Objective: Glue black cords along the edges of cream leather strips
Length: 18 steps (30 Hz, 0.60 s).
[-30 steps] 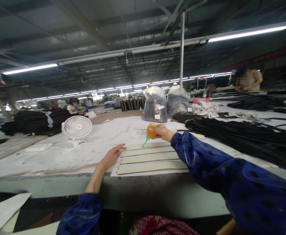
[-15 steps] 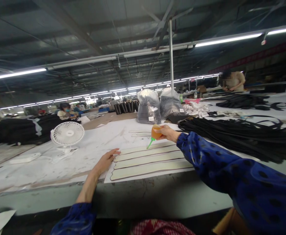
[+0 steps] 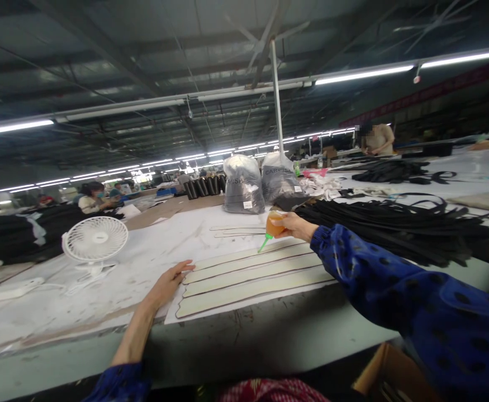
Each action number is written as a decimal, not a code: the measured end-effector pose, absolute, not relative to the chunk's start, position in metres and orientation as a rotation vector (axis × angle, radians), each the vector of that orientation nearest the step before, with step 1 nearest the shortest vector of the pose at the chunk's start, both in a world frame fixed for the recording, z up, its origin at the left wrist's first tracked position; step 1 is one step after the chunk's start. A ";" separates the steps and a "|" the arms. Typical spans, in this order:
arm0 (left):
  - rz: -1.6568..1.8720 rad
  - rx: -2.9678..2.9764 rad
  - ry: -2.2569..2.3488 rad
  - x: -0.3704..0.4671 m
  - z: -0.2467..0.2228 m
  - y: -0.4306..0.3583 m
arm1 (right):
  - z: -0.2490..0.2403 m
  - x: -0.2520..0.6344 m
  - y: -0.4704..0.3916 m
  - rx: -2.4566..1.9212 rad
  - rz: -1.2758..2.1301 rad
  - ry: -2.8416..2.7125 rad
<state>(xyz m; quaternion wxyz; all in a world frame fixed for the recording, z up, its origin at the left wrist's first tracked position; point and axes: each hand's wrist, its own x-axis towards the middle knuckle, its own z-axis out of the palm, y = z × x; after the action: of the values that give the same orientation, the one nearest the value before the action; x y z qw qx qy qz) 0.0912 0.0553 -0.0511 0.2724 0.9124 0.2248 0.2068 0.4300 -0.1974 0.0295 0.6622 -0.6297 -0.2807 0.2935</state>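
My right hand (image 3: 297, 225) is closed around a squeeze bottle (image 3: 274, 226) of orange-brown liquid. The bottle is tipped down, and its thin green nozzle (image 3: 264, 243) points at the far edge of several pale cream strips (image 3: 244, 287) with dark edges. These strips lie side by side on a white sheet near the table's front edge. At their left end my left hand (image 3: 171, 283) rests with its fingers stretched out, the fingertips at the corner of the farthest strip. Behind the bottle lie a few thin dark-edged strips (image 3: 231, 231). My right sleeve hides the strips' right ends.
A white fan (image 3: 96, 239) and a power strip (image 3: 12, 290) stand at the left. Two filled plastic bags (image 3: 244, 187) sit at the back. A heap of black straps (image 3: 390, 226) lies to the right. Co-workers (image 3: 378, 139) are farther off. An open cardboard box (image 3: 389, 374) is below the table edge.
My right hand and the bottle have moved a little to the right along the farthest strip. My left hand stays at the strips' left end. The whole view has shifted slightly.
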 end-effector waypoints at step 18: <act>0.557 2.440 0.592 0.091 -0.053 0.064 | 0.025 0.477 -0.255 -1.464 0.562 -0.503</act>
<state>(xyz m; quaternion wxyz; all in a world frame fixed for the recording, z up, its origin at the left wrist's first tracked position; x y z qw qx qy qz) 0.0912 0.0642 -0.0534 0.2808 0.9106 0.2209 0.2078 0.4765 -0.2549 0.0249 0.6799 -0.6519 -0.2239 0.2501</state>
